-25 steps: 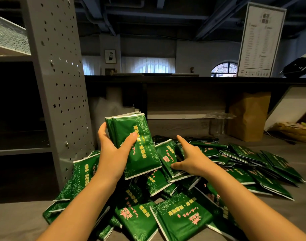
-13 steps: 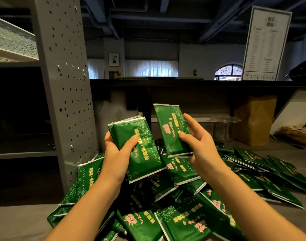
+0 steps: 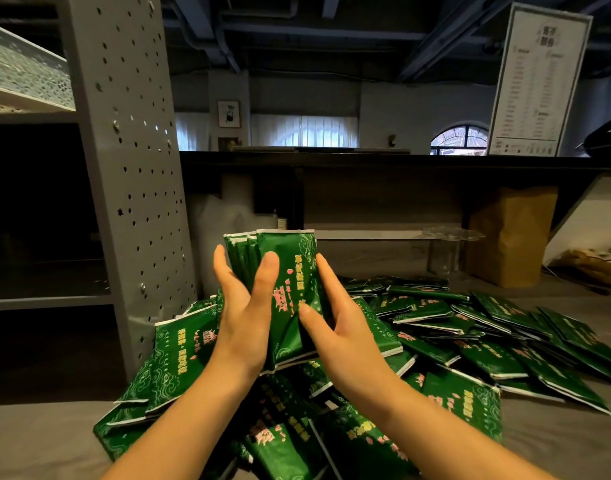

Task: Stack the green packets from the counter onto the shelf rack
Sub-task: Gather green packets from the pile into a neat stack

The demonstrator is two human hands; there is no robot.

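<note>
Fingers (image 3: 223, 271) of my left hand (image 3: 243, 320) are wrapping behind the bundle of green packets (image 3: 290, 271) with the thumb pressing its face, while my right hand (image 3: 338, 330) is clamping the opposite edge, thumb in front. The bundle is standing upright, long axis running twelve to six, above the loose packets (image 3: 477, 344) on the counter (image 3: 37, 441). The shelf rack (image 3: 124, 174) is lying at nine o'clock from it, so I am judging the left hand nearer for the carry
</note>
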